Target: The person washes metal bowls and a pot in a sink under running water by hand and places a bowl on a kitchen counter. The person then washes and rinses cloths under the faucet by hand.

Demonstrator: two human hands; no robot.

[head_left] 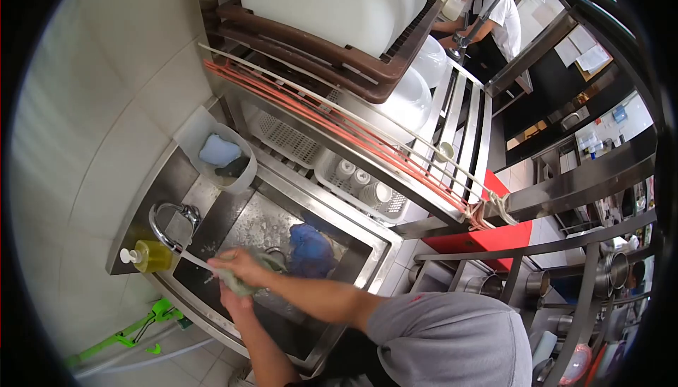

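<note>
Water (pixel 196 260) runs from the bent tap (pixel 164 231) onto 2 bare hands over the metal sink (pixel 381 240). The person's right hand (pixel 239 265) is closed on a pale green cloth (pixel 244 285), up by the stream. The left hand (pixel 236 304) grips the same cloth from below, so the cloth is squashed between the 2 hands. It looks wet and a bit blurry.

A dark blue cloth (pixel 311 251) lies in the sink, just past the right hand. Beside the tap stands a soap bottle (pixel 152 255) with yellow soap and a white pump. A white tub (pixel 247 174) by the sink's corner holds a light blue cloth (pixel 219 150). Past the sink, a white basket (pixel 395 212) has small white cups (pixel 374 194) in it. Big white plates (pixel 318 6) stand in a brown rack (pixel 296 39). Farther off, 1 other person (pixel 503 20) in a white shirt works.
</note>
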